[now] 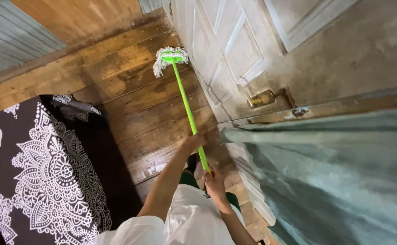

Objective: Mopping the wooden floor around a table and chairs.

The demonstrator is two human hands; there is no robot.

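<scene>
While both the left hand (194, 141) and right hand (214, 181) grip the green mop (187, 106), its head reaches the wet-looking floorboards (148, 97) beside the door (234, 50); nearer boards look drier.

White top (189, 218), short sleeves, loose fit, plain fabric with no print or markings. Forearms bare below the sleeves. Both hands bare: left hand (194, 143), right hand (214, 181), no gloves, rings or watch visible. Dark green garment (187, 179) shows just beyond the white top.
</scene>
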